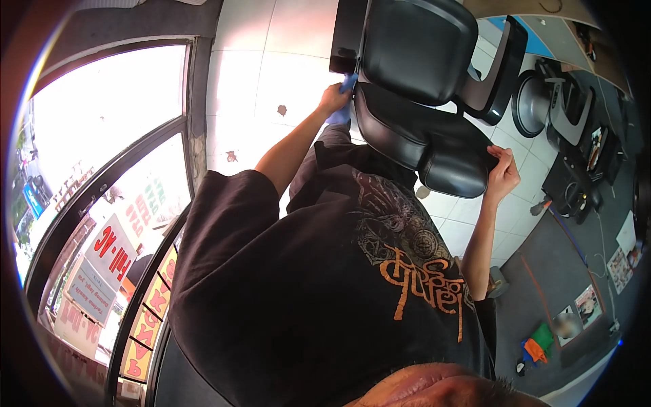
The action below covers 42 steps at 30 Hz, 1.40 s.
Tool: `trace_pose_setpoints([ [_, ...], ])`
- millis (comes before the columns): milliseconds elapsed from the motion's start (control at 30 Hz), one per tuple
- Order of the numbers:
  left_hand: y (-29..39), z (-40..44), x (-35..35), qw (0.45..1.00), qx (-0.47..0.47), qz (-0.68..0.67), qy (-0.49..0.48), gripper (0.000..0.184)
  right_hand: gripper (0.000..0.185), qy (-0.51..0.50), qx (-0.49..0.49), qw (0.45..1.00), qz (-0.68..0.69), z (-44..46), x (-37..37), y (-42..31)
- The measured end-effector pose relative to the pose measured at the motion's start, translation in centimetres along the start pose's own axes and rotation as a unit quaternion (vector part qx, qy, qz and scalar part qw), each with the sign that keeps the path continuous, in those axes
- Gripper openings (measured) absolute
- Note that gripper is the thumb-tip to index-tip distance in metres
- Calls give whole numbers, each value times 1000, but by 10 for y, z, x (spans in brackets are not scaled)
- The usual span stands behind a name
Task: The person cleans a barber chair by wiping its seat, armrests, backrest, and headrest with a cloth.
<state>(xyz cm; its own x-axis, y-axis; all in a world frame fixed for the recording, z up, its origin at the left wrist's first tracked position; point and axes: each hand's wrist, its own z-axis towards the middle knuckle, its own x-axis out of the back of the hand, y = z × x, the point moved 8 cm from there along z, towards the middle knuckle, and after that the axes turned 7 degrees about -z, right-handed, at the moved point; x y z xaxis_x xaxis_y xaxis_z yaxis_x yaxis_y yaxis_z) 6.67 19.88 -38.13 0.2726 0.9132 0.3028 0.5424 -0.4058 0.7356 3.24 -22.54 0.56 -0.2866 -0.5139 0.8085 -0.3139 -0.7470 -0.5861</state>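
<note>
A black padded chair has its backrest (420, 51) at the top centre and its seat cushion (400, 129) just below. My left hand (334, 100) is closed round a blue cloth (340, 114) beside the chair's left side, at the gap between backrest and seat. At the seat's right corner my right hand (502, 173) has its fingers bent against the black padding. Its fingertips press on the cushion edge. The black armrest (498, 74) stands to the right of the backrest.
Glass doors (108, 129) with signs line the left side. Pale floor tiles (237, 88) with dark spots lie between them and the chair. Another salon chair (536, 102) is at the upper right. Green and orange items (536, 346) sit at the lower right.
</note>
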Motion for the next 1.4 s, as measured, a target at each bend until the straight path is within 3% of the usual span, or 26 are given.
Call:
trace_pose_setpoints([
  [167,13,-4,-12,990,95,-105,-23,35,45,-3,2,1000,0,0,0,1],
  [267,15,-3,-14,992,80,-94,-21,33,45,-2,0,1000,5,-1,0,3],
  [367,5,5,-17,987,129,-89,-42,39,45,-1,-9,1000,8,0,0,5],
  [467,-11,24,-16,996,84,-12,7,43,45,0,-5,1000,2,0,1,5],
  [567,-27,33,-5,985,115,101,75,37,45,-3,-6,1000,-4,0,1,4],
  [700,-63,39,0,974,202,83,65,41,45,-12,-11,1000,-19,0,0,1],
  [800,-89,49,-31,952,214,-219,-23,42,45,-14,-14,1000,-22,1,0,-3],
  [833,-53,31,-26,946,222,-234,-15,43,46,-14,-15,1000,-21,0,0,-3],
  [933,-6,8,-25,937,218,-273,8,45,46,-12,-21,1000,-18,0,0,-1],
  [1067,-21,13,-32,959,175,-222,20,52,46,-10,-12,1000,-13,1,-1,0],
  [1167,-31,13,-23,987,67,-147,17,57,46,-9,-7,1000,-10,-1,0,3],
  [1267,0,-16,-1,995,73,-48,-47,50,45,-3,-1,1000,-9,2,-2,3],
  [1400,4,-23,-4,998,24,-57,-30,44,45,-6,2,1000,-17,1,-1,-1],
])
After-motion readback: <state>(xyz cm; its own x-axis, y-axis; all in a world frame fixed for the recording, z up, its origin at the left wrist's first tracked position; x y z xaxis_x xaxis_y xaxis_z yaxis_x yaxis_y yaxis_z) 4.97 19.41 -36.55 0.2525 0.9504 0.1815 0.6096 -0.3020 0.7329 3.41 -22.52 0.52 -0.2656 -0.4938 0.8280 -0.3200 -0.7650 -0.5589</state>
